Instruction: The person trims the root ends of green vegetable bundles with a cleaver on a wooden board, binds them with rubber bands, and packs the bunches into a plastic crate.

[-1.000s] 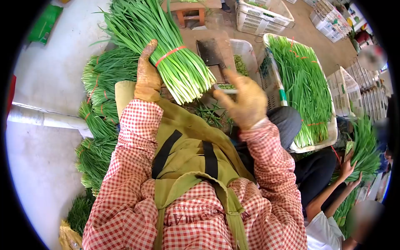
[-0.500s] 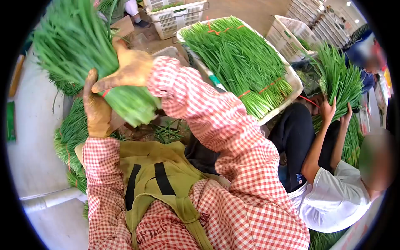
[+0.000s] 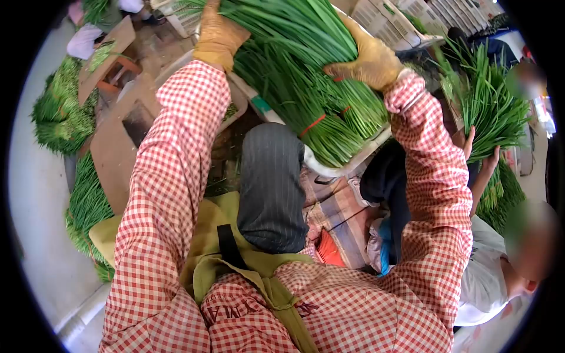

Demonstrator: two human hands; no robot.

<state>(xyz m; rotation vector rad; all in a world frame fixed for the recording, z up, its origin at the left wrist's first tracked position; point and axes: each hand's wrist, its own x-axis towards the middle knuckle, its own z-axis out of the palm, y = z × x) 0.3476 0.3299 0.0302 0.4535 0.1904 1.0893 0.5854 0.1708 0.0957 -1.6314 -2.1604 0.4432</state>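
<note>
Both hands wear soiled yellow gloves and are over a white crate filled with banded green chives. A loose-leaved bundle of chives lies between my hands on top of the others, its leaves toward the upper left. My right hand grips this bundle near a red band, thumb pressed at its stem end. At the leaf side, my left hand is closed against the bundle; its fingertips are partly cut off by the frame's top edge.
At the right, a co-worker's hands hold another chive bundle. Brown boards stand left of my knee. Chive piles lie along the left wall. White crates are at the back.
My hands have carried the bundle from the upper left to the right, over the crate. My view has shifted, and my knee and a plaid cloth now show.
</note>
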